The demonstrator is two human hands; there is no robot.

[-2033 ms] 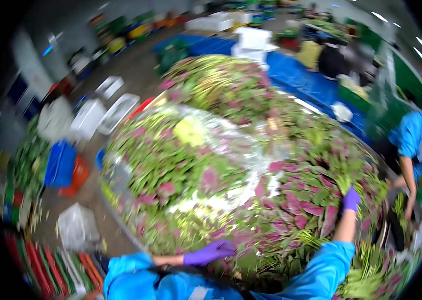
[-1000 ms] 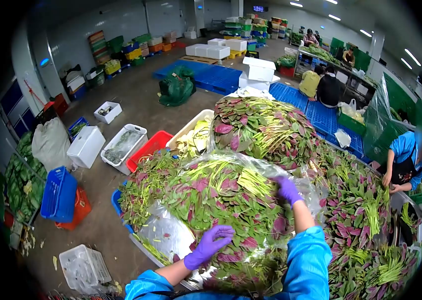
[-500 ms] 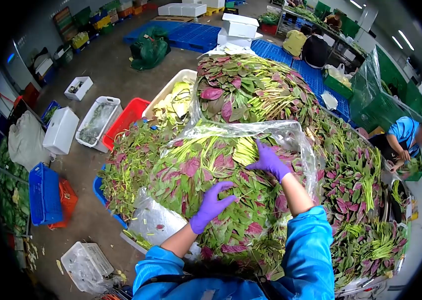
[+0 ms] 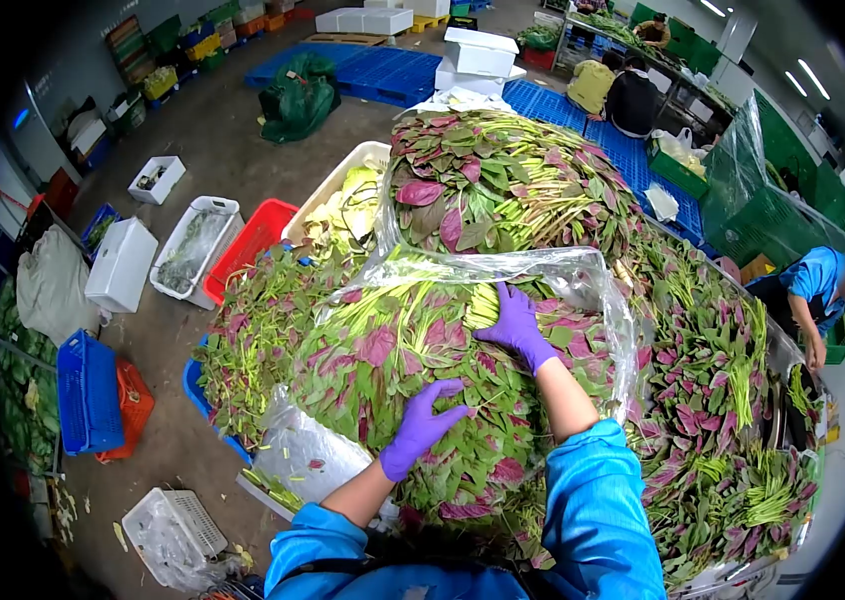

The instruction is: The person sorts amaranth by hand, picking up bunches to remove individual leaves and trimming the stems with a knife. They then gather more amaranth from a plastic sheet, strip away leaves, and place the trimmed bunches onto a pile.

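In purple gloves, both my hands are over a heap of red-and-green amaranth leaves [image 4: 373, 345] lined with a clear plastic bag [image 4: 503, 262]. My right hand [image 4: 517, 328] rests with thumb and fingers spread against the cut ends of a pale green bunch of amaranth stems [image 4: 483, 305]. Lower and to the left, my left hand [image 4: 423, 430] lies at the leaves, thumb and fingers apart, with nothing between them.
More amaranth [image 4: 513, 180] is piled behind the bag, with further bunches [image 4: 713, 380] on the right. A red crate [image 4: 253, 250], a white crate [image 4: 198, 250] and a blue basket [image 4: 90, 390] stand at left. A co-worker in blue [image 4: 811, 285] bends at far right.
My right hand has shifted a little left along with the pale stem bunch. My left hand stays nearly in place. The co-worker at right has moved an arm downward.
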